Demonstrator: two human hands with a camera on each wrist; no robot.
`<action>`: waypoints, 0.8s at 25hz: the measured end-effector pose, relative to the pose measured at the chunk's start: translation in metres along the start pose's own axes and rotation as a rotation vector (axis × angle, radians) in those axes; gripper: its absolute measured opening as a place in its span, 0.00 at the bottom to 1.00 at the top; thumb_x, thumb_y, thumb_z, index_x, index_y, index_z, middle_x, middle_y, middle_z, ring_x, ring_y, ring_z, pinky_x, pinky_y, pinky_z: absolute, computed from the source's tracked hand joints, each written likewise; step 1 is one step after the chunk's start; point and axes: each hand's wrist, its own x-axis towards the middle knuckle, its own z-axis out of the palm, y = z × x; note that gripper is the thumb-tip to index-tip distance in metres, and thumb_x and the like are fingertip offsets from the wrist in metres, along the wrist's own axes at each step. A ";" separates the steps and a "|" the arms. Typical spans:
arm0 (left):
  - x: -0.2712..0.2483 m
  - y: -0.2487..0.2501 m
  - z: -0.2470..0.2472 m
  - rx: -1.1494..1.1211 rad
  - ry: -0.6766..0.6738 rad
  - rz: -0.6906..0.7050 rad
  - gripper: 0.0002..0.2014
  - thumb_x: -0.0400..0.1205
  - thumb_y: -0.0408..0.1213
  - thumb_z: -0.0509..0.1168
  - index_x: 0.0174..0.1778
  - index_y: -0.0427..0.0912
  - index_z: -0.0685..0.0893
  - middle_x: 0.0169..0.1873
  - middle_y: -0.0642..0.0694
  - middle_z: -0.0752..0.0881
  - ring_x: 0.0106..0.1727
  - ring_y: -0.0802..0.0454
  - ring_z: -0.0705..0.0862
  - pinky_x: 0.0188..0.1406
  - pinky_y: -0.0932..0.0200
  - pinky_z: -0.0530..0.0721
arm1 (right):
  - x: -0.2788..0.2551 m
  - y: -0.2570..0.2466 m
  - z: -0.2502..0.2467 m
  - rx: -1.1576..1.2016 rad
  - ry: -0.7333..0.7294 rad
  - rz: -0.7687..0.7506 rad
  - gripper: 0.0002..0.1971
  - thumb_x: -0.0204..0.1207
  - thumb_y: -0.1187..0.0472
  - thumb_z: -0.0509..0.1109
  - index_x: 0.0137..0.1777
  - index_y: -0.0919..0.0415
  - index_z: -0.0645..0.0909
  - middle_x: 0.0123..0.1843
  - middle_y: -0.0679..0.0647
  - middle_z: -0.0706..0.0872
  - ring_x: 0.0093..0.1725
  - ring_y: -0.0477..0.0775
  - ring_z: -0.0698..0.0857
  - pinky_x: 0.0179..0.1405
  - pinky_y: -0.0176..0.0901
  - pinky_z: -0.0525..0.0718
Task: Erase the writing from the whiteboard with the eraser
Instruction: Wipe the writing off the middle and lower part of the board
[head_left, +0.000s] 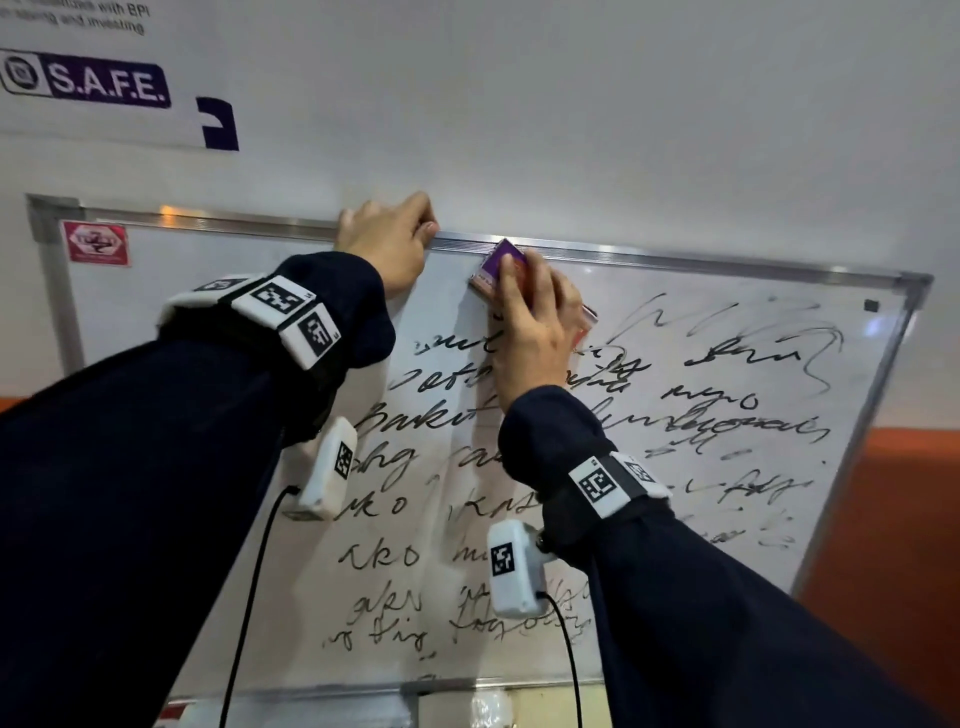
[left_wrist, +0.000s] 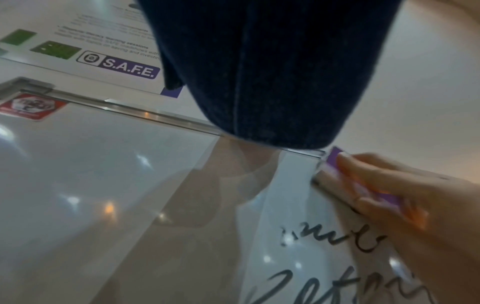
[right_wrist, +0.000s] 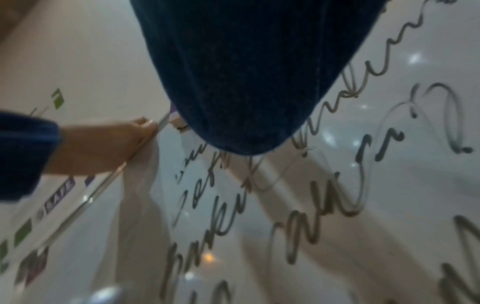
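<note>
My right hand (head_left: 535, 332) grips the eraser (head_left: 500, 262), fingers curled over its purple back, pressing it flat against the whiteboard (head_left: 218, 312) just under the top frame, at upper centre of the head view. The eraser's label is too blurred to read. My left hand (head_left: 387, 244) hooks its fingers over the aluminium top edge of the board, just left of the eraser, thumb down on the white surface.

Black cursive writing (head_left: 571, 441) fills the middle and right of the board, below and right of my hand; I can make out something like "ako" twice down the left column, the rest is scrawl or half-smeared strokes toward the right. The board's left part is bare white.

In the board's upper left corner sits a red sticker (head_left: 96, 243), its text unreadable. Above it on the wall, upper left of the frame, a poster (head_left: 111, 85) shows "S.A.F.E." in white on purple beside a camera icon; the left wrist view catches small lines above it ending "saving and investing".
</note>
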 end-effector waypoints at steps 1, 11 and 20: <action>0.000 0.000 0.000 0.000 -0.003 -0.001 0.10 0.88 0.44 0.51 0.57 0.47 0.76 0.53 0.40 0.85 0.61 0.38 0.76 0.62 0.45 0.65 | -0.003 -0.005 0.001 0.023 -0.032 -0.040 0.33 0.67 0.77 0.70 0.75 0.61 0.77 0.76 0.63 0.76 0.72 0.64 0.66 0.72 0.63 0.69; 0.000 -0.003 0.001 -0.019 0.006 0.017 0.10 0.88 0.44 0.52 0.56 0.48 0.76 0.50 0.40 0.85 0.60 0.38 0.76 0.62 0.45 0.64 | 0.002 0.011 -0.014 -0.024 -0.164 -0.162 0.37 0.61 0.79 0.74 0.74 0.62 0.78 0.75 0.63 0.77 0.74 0.71 0.70 0.71 0.69 0.75; 0.001 -0.005 0.005 -0.040 0.019 0.013 0.09 0.88 0.43 0.52 0.55 0.49 0.76 0.51 0.39 0.84 0.60 0.38 0.75 0.62 0.45 0.63 | 0.010 0.010 -0.020 -0.053 -0.166 -0.104 0.33 0.66 0.79 0.61 0.72 0.60 0.80 0.75 0.61 0.77 0.75 0.73 0.72 0.70 0.66 0.77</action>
